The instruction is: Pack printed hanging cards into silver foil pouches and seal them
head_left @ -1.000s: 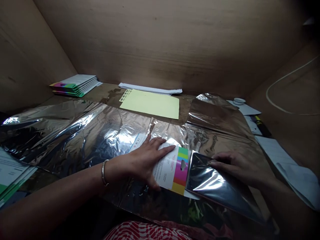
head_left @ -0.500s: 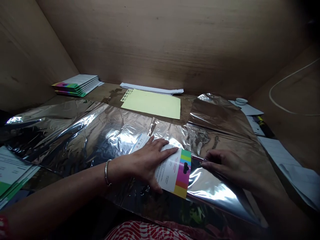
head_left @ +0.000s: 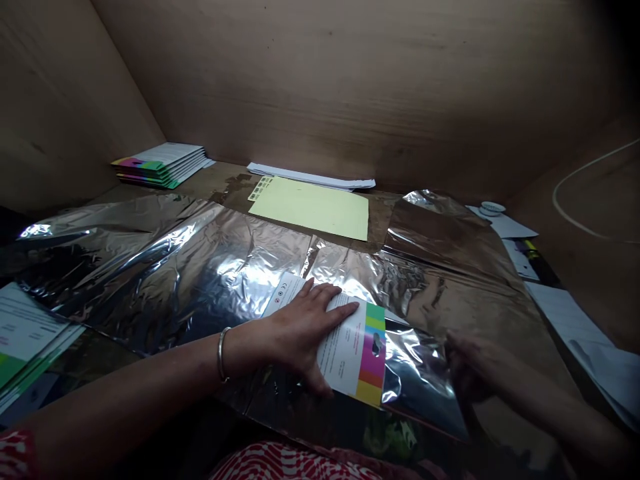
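A printed card [head_left: 345,363] with a white face and green, blue, magenta, orange and yellow bands lies on silver film. A hang hole shows in its banded end. My left hand [head_left: 300,333] presses down on it with fingers spread, covering its middle. Around and under the card stretches the shiny silver film [head_left: 170,253], wrinkled and reflective. To the right of the card, my right hand [head_left: 470,367] pinches the edge of a silver film part that reaches out from the card's banded end. Motion blurs this hand, and its fingertips are partly hidden.
Stacked printed cards [head_left: 160,163] stand at the back left, with more cards [head_left: 30,340] at the near left. Pale yellow sheets [head_left: 313,210] and white paper strips [head_left: 310,177] lie at the back. Papers [head_left: 575,327] and a small white round dish [head_left: 492,209] sit right. Wooden walls [head_left: 320,87] enclose the table.
My right hand has moved right and slightly toward me, drawing the silver film's edge away from the card. My left hand stays on the card. The view has shifted slightly.
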{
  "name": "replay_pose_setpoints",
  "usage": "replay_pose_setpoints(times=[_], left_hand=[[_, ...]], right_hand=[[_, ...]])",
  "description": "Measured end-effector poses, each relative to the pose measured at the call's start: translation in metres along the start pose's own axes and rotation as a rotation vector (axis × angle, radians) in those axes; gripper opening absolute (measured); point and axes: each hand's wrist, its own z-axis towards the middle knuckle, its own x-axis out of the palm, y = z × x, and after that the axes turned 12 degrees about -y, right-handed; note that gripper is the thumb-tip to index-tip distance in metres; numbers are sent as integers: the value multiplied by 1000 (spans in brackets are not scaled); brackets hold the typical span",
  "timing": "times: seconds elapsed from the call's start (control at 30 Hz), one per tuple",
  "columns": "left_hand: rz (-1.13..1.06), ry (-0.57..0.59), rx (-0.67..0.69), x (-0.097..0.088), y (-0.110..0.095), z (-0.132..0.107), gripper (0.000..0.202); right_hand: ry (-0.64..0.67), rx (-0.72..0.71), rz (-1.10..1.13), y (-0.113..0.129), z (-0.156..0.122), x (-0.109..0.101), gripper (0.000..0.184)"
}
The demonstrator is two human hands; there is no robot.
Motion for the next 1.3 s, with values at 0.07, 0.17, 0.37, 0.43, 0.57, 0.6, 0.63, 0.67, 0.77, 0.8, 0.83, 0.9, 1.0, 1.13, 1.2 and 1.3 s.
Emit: replay_pose_setpoints(times=[0.07,0.17,0.37,0.43,0.57,0.6,0.63,0.67,0.77,0.8,0.83,0.9,1.0,1.13,1.2,1.3], left_hand=[[-5,7,-13,-1,-1,1,133],[-4,11,-19,-2,-4,3,131],[-8,4,-8,3,-16,5,130],[4,-20,-19,5,-18,5,130],[21,-24,-49,6,-19,4,130],[21,-17,-52,6,-18,4,129],[22,-13,-54,6,-18,4,129],[20,-11,-56,6,-17,3,129],[15,0,-56,8,-15,3,129],[14,3,-56,9,-15,2,129],[15,3,-56,10,-14,2,130],[21,-9,-60,12,-13,1,131],[25,-27,-66,14,-11,-1,132],[20,6,-69,12,-14,1,133],[22,13,-63,11,-19,4,131],[19,-11,-18,12,-27,10,129]], right_hand=[[93,108,62,-13,-13,0,50],[115,221,180,-19,-31,15,44],[-2,259,443,3,-38,40,52],[-77,202,394,9,-33,42,65],[-92,229,298,3,-20,30,58],[-25,271,292,0,-19,26,49],[61,310,284,-3,-20,23,44],[145,341,279,-5,-21,22,45],[217,369,278,0,-32,27,40],[186,337,284,3,-36,30,39],[147,286,289,6,-38,33,39],[81,188,248,8,-39,36,40],[101,204,111,1,-34,31,37],[186,311,66,-7,-32,26,38],[186,319,89,-1,-35,34,35],[212,325,100,16,-36,56,21]])
